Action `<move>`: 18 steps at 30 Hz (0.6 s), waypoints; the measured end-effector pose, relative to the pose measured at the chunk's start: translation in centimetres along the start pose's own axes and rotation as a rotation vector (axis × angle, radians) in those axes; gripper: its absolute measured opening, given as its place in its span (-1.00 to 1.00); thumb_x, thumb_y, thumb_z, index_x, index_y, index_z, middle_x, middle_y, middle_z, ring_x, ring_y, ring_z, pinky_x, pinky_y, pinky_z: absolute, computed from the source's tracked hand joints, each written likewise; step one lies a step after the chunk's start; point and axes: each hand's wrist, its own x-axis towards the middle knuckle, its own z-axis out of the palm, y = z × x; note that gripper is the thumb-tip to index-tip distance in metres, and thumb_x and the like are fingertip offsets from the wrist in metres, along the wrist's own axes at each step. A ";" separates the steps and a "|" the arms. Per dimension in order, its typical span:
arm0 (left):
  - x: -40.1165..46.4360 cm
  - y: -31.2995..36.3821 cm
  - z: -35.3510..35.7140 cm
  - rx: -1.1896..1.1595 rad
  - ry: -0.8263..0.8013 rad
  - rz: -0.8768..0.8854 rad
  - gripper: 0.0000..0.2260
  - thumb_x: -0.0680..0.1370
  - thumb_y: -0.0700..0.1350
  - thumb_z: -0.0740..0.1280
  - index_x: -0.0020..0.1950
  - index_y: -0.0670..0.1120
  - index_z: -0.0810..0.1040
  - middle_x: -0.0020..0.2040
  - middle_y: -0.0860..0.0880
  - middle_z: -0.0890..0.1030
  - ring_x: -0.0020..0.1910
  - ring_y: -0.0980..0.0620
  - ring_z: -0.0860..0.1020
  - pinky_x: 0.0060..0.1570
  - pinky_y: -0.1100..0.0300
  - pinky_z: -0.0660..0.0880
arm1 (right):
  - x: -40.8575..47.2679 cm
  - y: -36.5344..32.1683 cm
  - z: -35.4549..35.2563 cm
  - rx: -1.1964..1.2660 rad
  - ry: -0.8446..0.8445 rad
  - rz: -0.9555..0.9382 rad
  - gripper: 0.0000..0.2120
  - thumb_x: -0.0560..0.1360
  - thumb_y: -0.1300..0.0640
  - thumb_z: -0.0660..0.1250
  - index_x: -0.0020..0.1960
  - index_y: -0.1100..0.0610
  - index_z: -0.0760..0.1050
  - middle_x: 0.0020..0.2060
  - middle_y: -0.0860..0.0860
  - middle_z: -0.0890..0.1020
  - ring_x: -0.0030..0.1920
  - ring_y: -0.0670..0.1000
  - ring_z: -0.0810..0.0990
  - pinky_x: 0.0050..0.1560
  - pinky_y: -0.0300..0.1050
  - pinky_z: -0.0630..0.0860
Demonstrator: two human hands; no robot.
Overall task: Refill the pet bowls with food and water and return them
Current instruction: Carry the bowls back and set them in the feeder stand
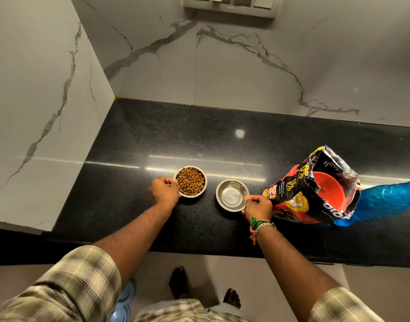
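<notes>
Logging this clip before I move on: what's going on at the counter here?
A person stands at a black counter with one steel bowl in each hand. The left hand grips the rim of the bowl of kibble; the right hand holds the second bowl, which holds no kibble. An open pet food bag with an orange scoop inside lies to the right.

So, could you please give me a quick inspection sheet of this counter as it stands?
Surface: black counter, glossy, no spills seen.
Job's things: kibble bowl full; second steel bowl holds no kibble, water cannot be told.
Clutter: open food bag with an orange scoop inside, on a blue plastic bag.
Grips: left hand holds the kibble bowl's rim; right hand holds the second bowl's rim.
Cables: nothing seen.
Surroundings: marble wall, switch panel, blue feeder stand on the floor.
</notes>
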 end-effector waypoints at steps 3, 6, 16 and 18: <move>-0.8 0.0 -0.4 -0.005 0.018 0.015 -0.83 0.54 -0.19 0.43 -0.24 -0.02 0.61 -0.31 -0.08 0.71 -0.41 -0.04 0.71 -0.18 -0.06 0.72 | 0.1 0.2 0.0 -0.025 0.010 -0.035 -0.94 0.56 0.25 0.41 -0.07 0.24 0.63 -0.36 0.13 0.64 -0.42 0.10 0.59 -0.34 -0.10 0.59; -1.2 -0.6 -0.9 -0.016 0.050 0.001 -0.82 0.52 -0.19 0.44 -0.27 -0.01 0.62 -0.32 -0.05 0.71 -0.39 -0.05 0.71 -0.15 -0.05 0.72 | 0.3 0.4 0.0 -0.069 0.003 -0.074 -0.93 0.55 0.21 0.43 -0.09 0.20 0.64 -0.26 0.19 0.70 -0.26 0.20 0.69 -0.06 0.11 0.70; -4.7 -3.5 -3.3 -0.099 0.217 -0.057 -0.80 0.50 -0.23 0.44 -0.29 0.00 0.62 -0.27 -0.05 0.72 -0.31 -0.08 0.73 -0.17 -0.09 0.72 | 0.8 -0.5 -0.2 -0.183 -0.137 -0.226 -0.89 0.51 0.11 0.48 -0.15 0.13 0.63 -0.28 0.12 0.72 -0.21 0.23 0.72 -0.01 0.19 0.70; -5.5 -4.4 -4.0 -0.132 0.256 -0.089 -0.81 0.49 -0.22 0.43 -0.30 0.00 0.62 -0.27 -0.06 0.71 -0.30 -0.09 0.73 -0.16 -0.09 0.72 | 0.3 -1.0 -0.1 -0.211 -0.174 -0.262 -0.88 0.51 0.12 0.48 -0.18 0.11 0.61 -0.29 0.12 0.71 -0.21 0.23 0.72 -0.02 0.20 0.70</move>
